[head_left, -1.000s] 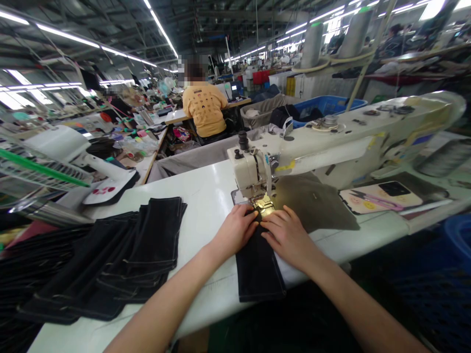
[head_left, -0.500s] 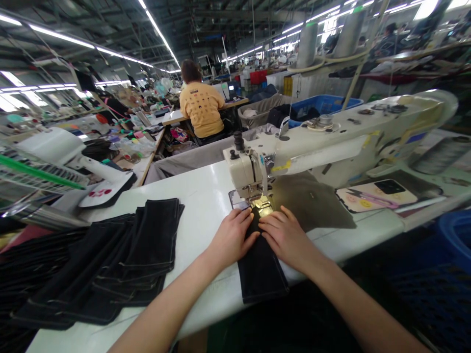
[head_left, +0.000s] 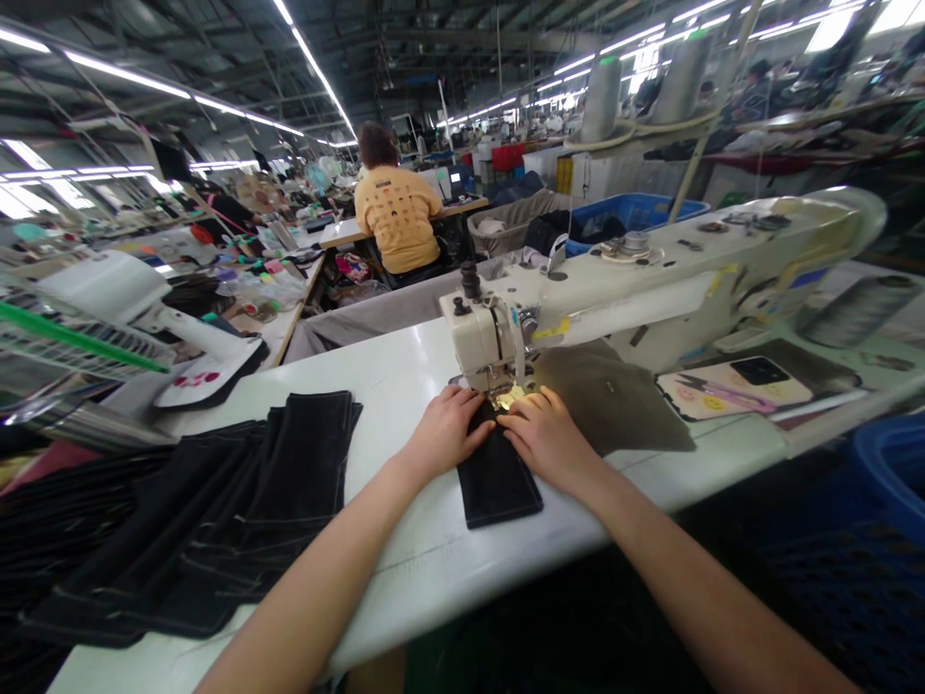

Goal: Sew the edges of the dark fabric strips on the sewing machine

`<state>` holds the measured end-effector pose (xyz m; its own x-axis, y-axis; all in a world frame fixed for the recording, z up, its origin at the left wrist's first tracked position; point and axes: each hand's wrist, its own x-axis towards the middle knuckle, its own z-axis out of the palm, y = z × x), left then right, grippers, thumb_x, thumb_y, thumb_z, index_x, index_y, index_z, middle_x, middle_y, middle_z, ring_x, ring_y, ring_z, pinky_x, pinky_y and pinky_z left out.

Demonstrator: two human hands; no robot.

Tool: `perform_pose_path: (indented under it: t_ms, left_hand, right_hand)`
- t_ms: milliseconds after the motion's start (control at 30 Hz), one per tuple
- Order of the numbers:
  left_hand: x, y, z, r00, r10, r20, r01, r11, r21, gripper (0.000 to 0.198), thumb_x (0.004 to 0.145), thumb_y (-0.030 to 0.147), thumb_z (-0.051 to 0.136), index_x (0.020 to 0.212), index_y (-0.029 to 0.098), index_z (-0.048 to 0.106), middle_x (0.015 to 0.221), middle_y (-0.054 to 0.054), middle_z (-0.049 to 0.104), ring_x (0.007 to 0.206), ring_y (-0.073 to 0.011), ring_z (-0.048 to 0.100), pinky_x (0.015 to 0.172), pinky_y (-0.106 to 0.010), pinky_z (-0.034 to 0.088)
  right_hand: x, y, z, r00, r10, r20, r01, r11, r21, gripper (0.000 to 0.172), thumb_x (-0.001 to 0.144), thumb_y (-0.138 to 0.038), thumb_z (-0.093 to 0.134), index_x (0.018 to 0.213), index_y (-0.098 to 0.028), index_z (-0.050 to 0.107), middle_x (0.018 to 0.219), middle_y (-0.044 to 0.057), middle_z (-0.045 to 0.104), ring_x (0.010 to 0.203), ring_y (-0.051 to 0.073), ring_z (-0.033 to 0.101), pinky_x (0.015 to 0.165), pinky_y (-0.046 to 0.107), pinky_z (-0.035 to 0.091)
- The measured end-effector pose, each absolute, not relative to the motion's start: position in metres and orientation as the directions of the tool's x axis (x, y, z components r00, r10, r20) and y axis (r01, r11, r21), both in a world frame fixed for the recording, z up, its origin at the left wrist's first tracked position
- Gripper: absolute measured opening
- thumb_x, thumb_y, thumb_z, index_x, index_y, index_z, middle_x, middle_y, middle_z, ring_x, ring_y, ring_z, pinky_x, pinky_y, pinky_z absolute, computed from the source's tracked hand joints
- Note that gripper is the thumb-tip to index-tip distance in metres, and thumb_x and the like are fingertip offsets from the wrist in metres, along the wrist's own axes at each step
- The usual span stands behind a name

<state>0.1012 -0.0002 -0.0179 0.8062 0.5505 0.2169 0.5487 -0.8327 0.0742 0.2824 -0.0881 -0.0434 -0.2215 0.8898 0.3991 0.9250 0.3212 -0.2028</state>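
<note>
A black fabric panel point(head_left: 498, 482) lies under the head of a white sewing machine point(head_left: 481, 337), its near end stretching toward the table's front. My left hand point(head_left: 446, 431) rests on the panel's left edge with fingers extended and thumb apart. Opposite it, my right hand point(head_left: 550, 439) lies along the right edge, fingers stretched out toward the lit presser foot point(head_left: 508, 397). Both hands press on the cloth from above, close to the needle area. The panel's far end is hidden by the hands and machine. Left of the machine lies a stack of stitched black panels point(head_left: 307, 463).
Right of the foot sits a dark olive sheet point(head_left: 614, 395). Scissors point(head_left: 723, 393) lie on a phone point(head_left: 773, 376) farther right. A white lamp-like device point(head_left: 209, 371) stands at left. Blue baskets point(head_left: 885, 472) flank the table; a person in yellow point(head_left: 397, 217) sits ahead.
The black panel has slid away from me, deeper under the machine head, its near end now on the table. Both hands have moved forward and slightly left with it.
</note>
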Motion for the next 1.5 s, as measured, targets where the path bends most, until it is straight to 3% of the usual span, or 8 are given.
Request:
perform_pose_path:
  t_ms: [267,433,767,933,1033,1233,1400,1500]
  left_hand:
    - [0.102,-0.007,-0.021,0.782,0.589,0.205,0.592,-0.804,0.054,0.028,0.095,0.034,0.056,0.113,0.015,0.064,0.117,-0.013,0.065,0.114,-0.0276,0.058,0.103,-0.044,0.048]
    - [0.103,-0.033,-0.046,0.68,0.695,0.235,0.713,-0.701,0.011,0.052,0.098,0.039,0.05,0.141,0.01,0.047,0.148,-0.023,0.047,0.139,-0.0375,0.043,0.108,-0.059,0.041]
    - [0.075,-0.041,-0.043,0.702,0.685,0.192,0.696,-0.718,0.015,0.058,0.098,0.045,0.05,0.147,0.016,0.041,0.154,-0.019,0.04,0.144,-0.0353,0.036,0.111,-0.056,0.039]
    - [0.046,-0.059,-0.026,0.427,0.863,0.27,0.891,-0.453,0.038,0.047,0.095,0.055,0.051,0.111,0.011,0.059,0.107,-0.018,0.064,0.104,-0.031,0.062,0.088,-0.046,0.053]
    - [0.041,-0.063,-0.023,0.384,0.909,0.162,0.908,-0.404,0.114,0.028,0.094,0.043,0.055,0.082,0.018,0.054,0.082,-0.008,0.061,0.083,-0.0256,0.062,0.075,-0.038,0.051]
    - [0.003,-0.044,0.009,0.222,0.975,0.0,0.881,-0.201,0.429,0.021,0.086,0.035,0.057,0.074,0.022,0.046,0.064,0.003,0.054,0.06,-0.0161,0.053,0.058,-0.026,0.042]
    - [-0.05,-0.027,0.069,-0.018,0.978,0.206,0.999,0.011,0.033,0.021,0.085,0.041,0.057,0.09,0.02,0.054,0.082,-0.003,0.063,0.075,-0.0238,0.062,0.066,-0.031,0.045]
    - [-0.036,-0.033,0.075,0.1,0.96,0.26,0.992,-0.117,0.048,0.034,0.086,0.042,0.057,0.109,0.016,0.057,0.1,-0.009,0.067,0.089,-0.0274,0.066,0.076,-0.037,0.051]
  right_hand:
    - [0.278,-0.101,-0.048,-0.231,0.864,0.448,0.912,0.352,-0.21,0.016,0.095,-0.018,0.059,0.099,-0.022,0.073,0.101,0.006,0.07,0.102,0.023,0.059,0.11,0.054,0.03]
    - [0.28,-0.112,-0.051,-0.203,0.85,0.485,0.896,0.361,-0.258,0.019,0.096,-0.015,0.054,0.102,-0.022,0.07,0.108,0.006,0.07,0.104,0.023,0.06,0.107,0.052,0.033]
    - [0.339,-0.134,-0.055,0.142,0.921,0.364,0.949,-0.022,-0.315,0.028,0.078,-0.045,0.074,0.082,-0.021,0.06,0.082,0.003,0.063,0.079,0.025,0.061,0.07,0.036,0.043]
    - [0.342,-0.136,-0.06,0.084,0.943,0.323,0.919,0.052,-0.39,0.023,0.087,-0.038,0.062,0.072,-0.023,0.056,0.072,0.001,0.061,0.07,0.021,0.06,0.065,0.033,0.04]
    - [0.344,-0.136,-0.06,0.088,0.933,0.348,0.878,0.093,-0.47,0.031,0.092,-0.042,0.055,0.068,-0.024,0.056,0.071,0.002,0.062,0.07,0.021,0.061,0.066,0.034,0.042]
    - [0.358,-0.139,-0.052,0.061,0.945,0.321,0.766,0.162,-0.622,0.039,0.099,-0.044,0.041,0.073,-0.024,0.062,0.079,0.004,0.067,0.077,0.021,0.065,0.072,0.034,0.048]
    - [0.368,-0.143,-0.048,0.086,0.945,0.317,0.725,0.159,-0.67,0.037,0.097,-0.044,0.045,0.076,-0.024,0.068,0.082,0.005,0.07,0.079,0.021,0.066,0.075,0.034,0.051]
    - [0.372,-0.146,-0.05,0.19,0.936,0.298,0.704,0.082,-0.706,0.034,0.091,-0.051,0.055,0.073,-0.024,0.067,0.078,0.004,0.069,0.073,0.021,0.065,0.067,0.032,0.05]
